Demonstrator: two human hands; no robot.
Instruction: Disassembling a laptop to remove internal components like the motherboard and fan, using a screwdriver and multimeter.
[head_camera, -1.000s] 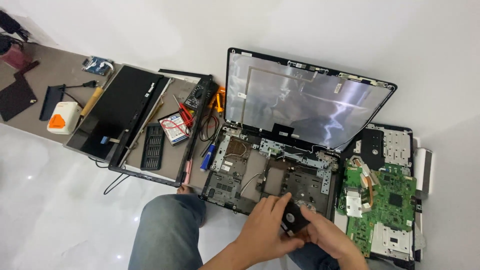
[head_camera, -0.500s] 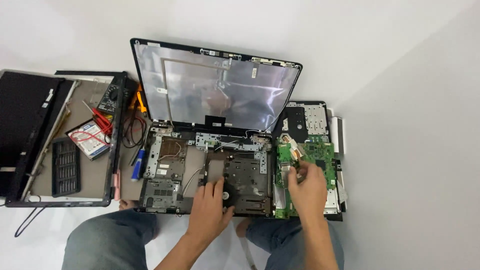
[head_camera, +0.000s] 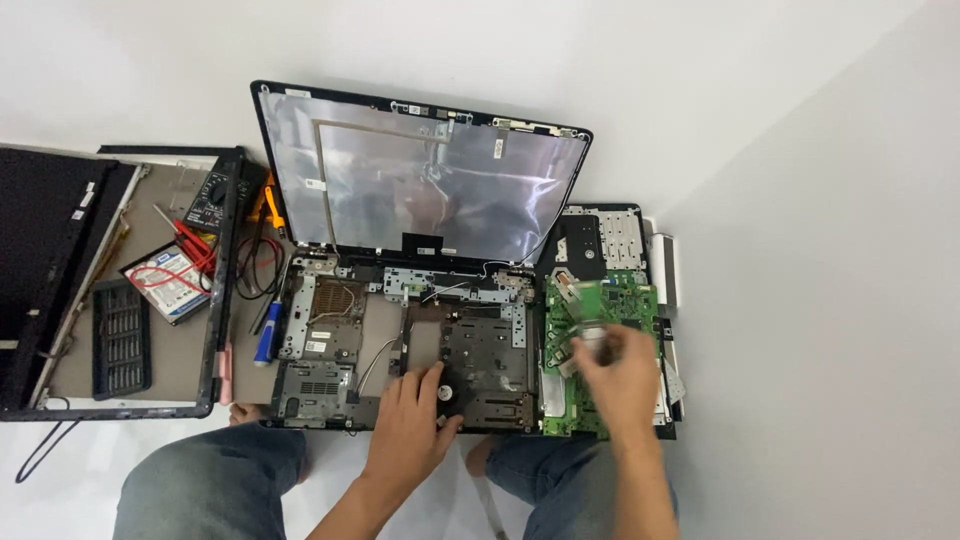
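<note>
A stripped-down laptop base (head_camera: 320, 350) lies on the white floor with its empty screen lid (head_camera: 420, 180) standing open. My left hand (head_camera: 412, 425) rests on the base's front middle, fingers spread, fingertips on a black part (head_camera: 462, 392) seated in the chassis. My right hand (head_camera: 618, 378) hovers over the green motherboard (head_camera: 575, 400), which lies just right of the base. Its fingertips are at a pale, blurred piece (head_camera: 590, 335); I cannot tell whether they grip it.
A blue-handled screwdriver (head_camera: 268, 335) lies left of the base. Further left, a removed laptop cover (head_camera: 130, 385) holds a black bit case (head_camera: 120, 340), red-handled tools (head_camera: 185, 240), a multimeter (head_camera: 212, 195) and a drive (head_camera: 165, 285). My knees sit at the bottom edge.
Both hands were together holding a black part at the base's front. My left hand now lies on the base, my right hand has gone right to the motherboard, and the view has swung right.
</note>
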